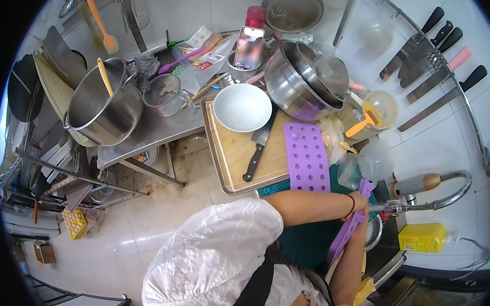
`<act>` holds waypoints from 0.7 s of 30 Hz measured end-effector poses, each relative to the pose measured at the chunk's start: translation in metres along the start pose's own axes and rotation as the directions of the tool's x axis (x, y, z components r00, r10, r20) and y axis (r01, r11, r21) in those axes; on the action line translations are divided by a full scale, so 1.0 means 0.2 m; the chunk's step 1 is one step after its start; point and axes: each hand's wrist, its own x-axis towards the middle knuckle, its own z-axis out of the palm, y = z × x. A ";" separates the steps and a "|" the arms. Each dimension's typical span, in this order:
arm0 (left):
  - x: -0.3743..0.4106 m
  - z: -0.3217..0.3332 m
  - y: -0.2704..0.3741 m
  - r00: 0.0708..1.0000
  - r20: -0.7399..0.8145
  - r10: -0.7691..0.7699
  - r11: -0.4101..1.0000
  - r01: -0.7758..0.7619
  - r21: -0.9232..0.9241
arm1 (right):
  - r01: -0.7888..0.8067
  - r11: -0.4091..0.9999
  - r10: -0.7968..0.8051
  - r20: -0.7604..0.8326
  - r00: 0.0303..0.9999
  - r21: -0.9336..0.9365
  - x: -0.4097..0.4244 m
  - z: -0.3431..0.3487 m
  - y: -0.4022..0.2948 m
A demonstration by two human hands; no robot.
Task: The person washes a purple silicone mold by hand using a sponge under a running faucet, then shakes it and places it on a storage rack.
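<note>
A purple perforated mould, seen almost edge-on, is tilted at the sink under the water stream. My left hand, with a red cord at its wrist, is closed around its upper part. My right forearm comes up along the mould's far side, and my right hand meets it there, with its fingers largely hidden. Water runs from the metal faucet onto the left hand and mould. Another purple perforated mould lies across the right edge of a wooden board in a tray. A green cutting mat spreads beneath my left forearm.
A black-handled knife and white bowl rest on the board. Stacked steel pots stand behind. A yellow bottle sits right of the sink. Several knives hang on the wall. A large pot stands on the left table.
</note>
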 end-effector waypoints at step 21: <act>0.20 0.10 -0.01 0.986 -0.161 0.042 0.988 -0.018 0.150 | -0.133 0.988 0.133 0.009 0.991 0.072 0.06 -0.03 -0.01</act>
